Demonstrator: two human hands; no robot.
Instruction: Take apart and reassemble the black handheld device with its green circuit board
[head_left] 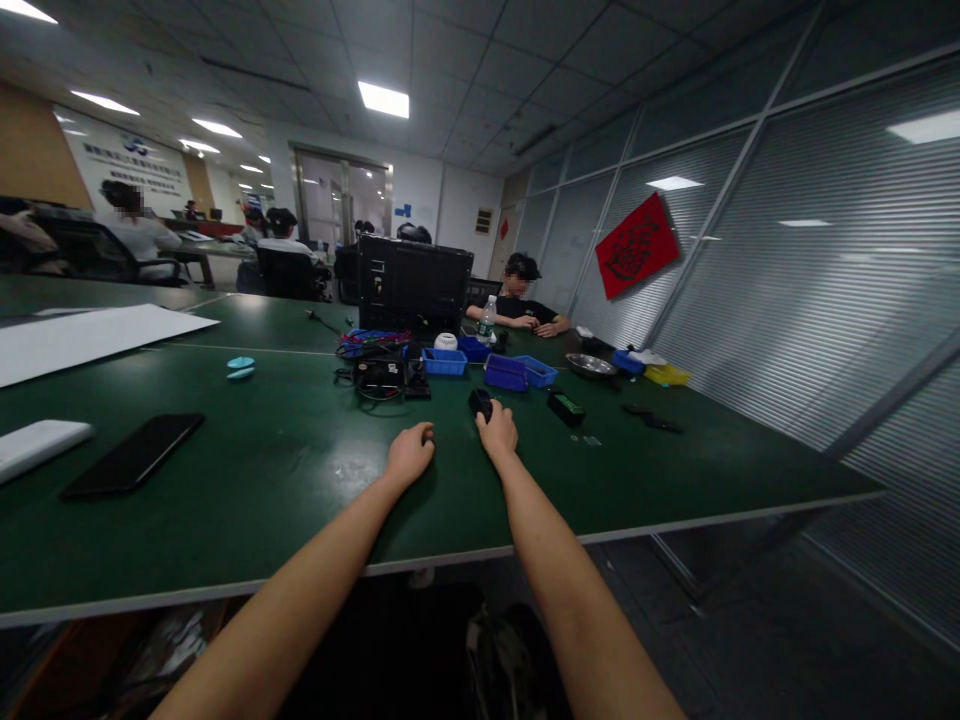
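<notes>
My right hand (497, 428) has its fingers on a small black box-like object (480, 403) that stands on the green table (300, 540). Left of it, my left hand (411, 450) rests on the table with its fingers curled; whether anything is inside them is hidden. Beyond my hands stand a blue tray (444, 362) and a darker blue bin (506, 373). To the right of my right hand lies a black and green box (565, 407), with a small clear piece (592, 441) near it.
A black power adapter (379, 376) with cables lies ahead on the left, before a large black case (414, 285). A black tablet (135, 455) and a turquoise object (241, 368) are at left. A metal dish (592, 365) is at right. A person (521, 295) sits across.
</notes>
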